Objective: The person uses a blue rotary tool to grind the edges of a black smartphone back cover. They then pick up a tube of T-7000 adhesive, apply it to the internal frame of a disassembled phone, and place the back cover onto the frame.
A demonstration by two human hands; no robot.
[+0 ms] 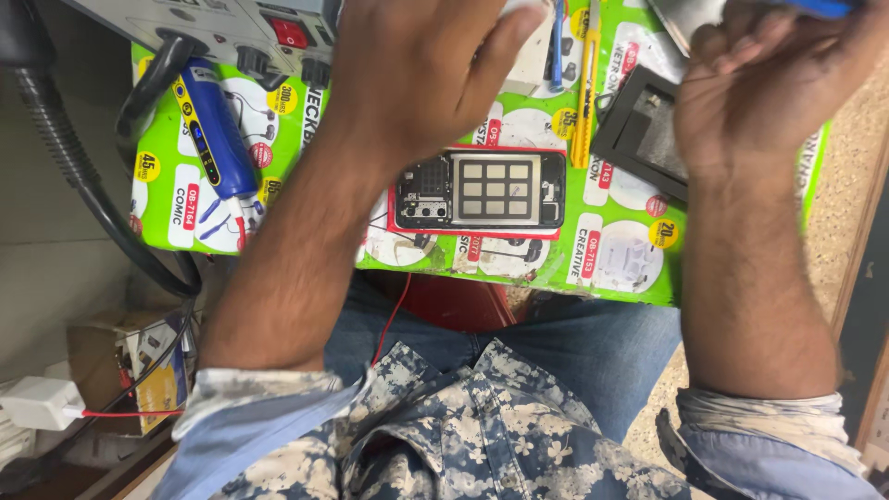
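An opened black phone with its back off lies flat on a small red mat, on a green printed sheet that covers the bench. My left hand hovers above and to the left of the phone, back toward me and thumb spread. Its fingers run out of the top edge near a white box, so what they touch is hidden. My right hand is at the upper right with its fingers curled around a blue tool, above a black rectangular frame.
A blue pen-shaped iron lies at the left, below a grey bench unit with a red switch and a black hose. A yellow cutter knife lies between phone and frame. A white adapter with a red wire sits at the lower left.
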